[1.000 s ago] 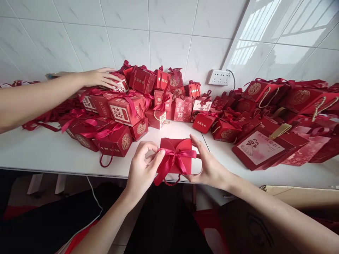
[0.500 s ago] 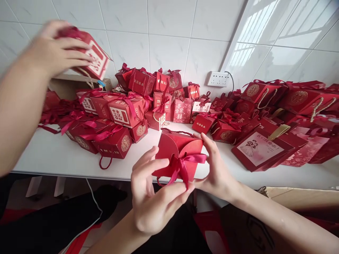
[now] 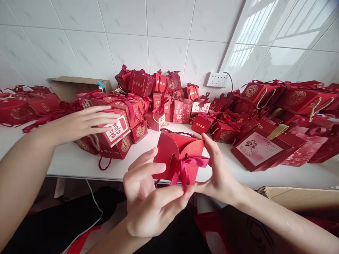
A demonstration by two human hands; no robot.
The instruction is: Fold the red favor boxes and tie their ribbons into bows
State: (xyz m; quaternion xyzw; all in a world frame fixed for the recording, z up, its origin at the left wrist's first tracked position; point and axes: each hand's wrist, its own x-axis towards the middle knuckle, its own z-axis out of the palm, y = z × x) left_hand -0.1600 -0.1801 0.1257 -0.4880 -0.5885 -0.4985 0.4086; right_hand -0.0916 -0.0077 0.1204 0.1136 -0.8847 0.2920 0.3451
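Note:
A red gift box [image 3: 165, 150] with curved top flaps, slots and a twisted cord handle is held over the front of the table. A magenta ribbon [image 3: 183, 169] is tied in a bow on it. My right hand [image 3: 218, 167] grips the box's right side between thumb and fingers. In front of the box, my left hand [image 3: 156, 201] pinches the lower end of the ribbon, its other fingers raised and apart. The tips of that pinch are partly hidden.
At the left, another person's hand [image 3: 76, 123] rests over a red box with a white character label [image 3: 116, 130]. Red gift boxes [image 3: 141, 83] and bags [image 3: 259, 148] crowd the white table [image 3: 87, 169]. A cardboard box [image 3: 79, 84] and a power strip [image 3: 218, 79] are behind.
The other person's hand has brought its labelled box down and right onto the pile of boxes. My hands keep the box in nearly the same place, the left shifting slightly.

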